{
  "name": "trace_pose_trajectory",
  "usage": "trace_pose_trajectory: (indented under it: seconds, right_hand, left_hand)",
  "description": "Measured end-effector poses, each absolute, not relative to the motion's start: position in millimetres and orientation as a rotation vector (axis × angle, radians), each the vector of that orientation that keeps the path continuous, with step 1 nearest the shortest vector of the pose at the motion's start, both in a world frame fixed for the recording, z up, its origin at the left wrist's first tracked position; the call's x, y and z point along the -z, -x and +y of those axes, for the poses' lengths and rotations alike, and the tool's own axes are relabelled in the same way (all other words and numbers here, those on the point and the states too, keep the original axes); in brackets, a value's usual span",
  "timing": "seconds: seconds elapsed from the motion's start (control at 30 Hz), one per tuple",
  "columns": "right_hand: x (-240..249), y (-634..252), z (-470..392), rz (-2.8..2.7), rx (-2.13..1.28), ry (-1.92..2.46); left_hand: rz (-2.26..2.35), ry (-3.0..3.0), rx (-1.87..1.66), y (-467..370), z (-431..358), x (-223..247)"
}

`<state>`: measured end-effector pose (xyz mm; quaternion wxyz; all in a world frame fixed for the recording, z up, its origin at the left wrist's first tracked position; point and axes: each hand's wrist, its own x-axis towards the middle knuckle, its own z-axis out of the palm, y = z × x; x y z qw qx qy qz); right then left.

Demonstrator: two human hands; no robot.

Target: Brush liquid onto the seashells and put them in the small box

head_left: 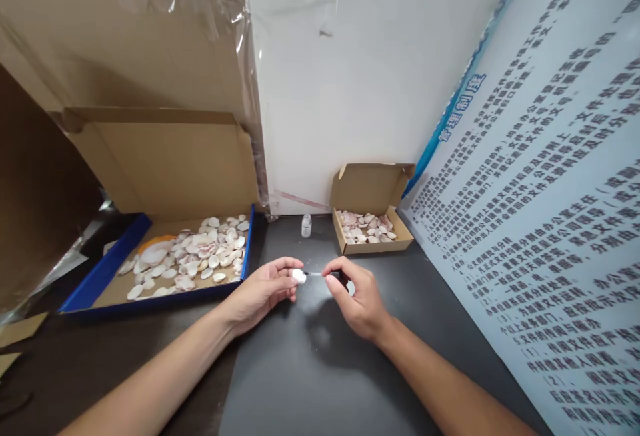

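— Forearms (170,363) lay nearest the lens. Hands?
— Left hand (265,286) pinched a white shell (299,276) above the tabletop (300,389); right hand (364,299) had fingers closed on a dark-handled applicator (337,275), its thin tip apparently touching shell.
— Technique?
— Judged: steady pinch, light tip pressure.
— Containers?
— Blue-sided box (110,266) held mixed shells (200,249); smaller carton (375,247), pinkish shells (370,221). Bottle (306,226) stood between, contents unclear.

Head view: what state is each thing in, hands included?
Left hand: closed on the white piece
White piece: held off the table
Right hand: closed on the thin tool
Thin tool: tip at the piece, contact unclear
Bottle: upright; cap unclear
Large box: open, holding shells
Small box: open, holding shells
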<state>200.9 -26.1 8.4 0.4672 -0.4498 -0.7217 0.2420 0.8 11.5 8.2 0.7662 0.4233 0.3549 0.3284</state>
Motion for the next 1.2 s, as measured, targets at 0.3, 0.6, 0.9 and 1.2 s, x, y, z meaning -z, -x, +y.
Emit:
trace_pose_trajectory:
  seconds: [0.3, 0.6, 0.9, 1.2]
  right_hand:
    - [-7.1, -196.2, -26.2, -1.891, -0.619, 1.207]
    - [-6.9, -194.7, -25.5, -1.895, -0.568, 1.233]
    - [-7.9, -194.6, -27.6, -1.903, -0.516, 1.266]
    - [-9.8, -193.6, -28.7, -1.879, -0.491, 1.276]
  left_hand:
    - [0.804, -1.045, -0.698, -2.1, 8.0, 1.3]
    - [0.793, -1.117, -0.697, -1.8, 9.9, 4.8]
    - [0.838, -1.211, -0.718, -3.0, 8.6, 4.4]
    - [0.850, -1.160, -0.742, -4.4, 8.5, 5.1]
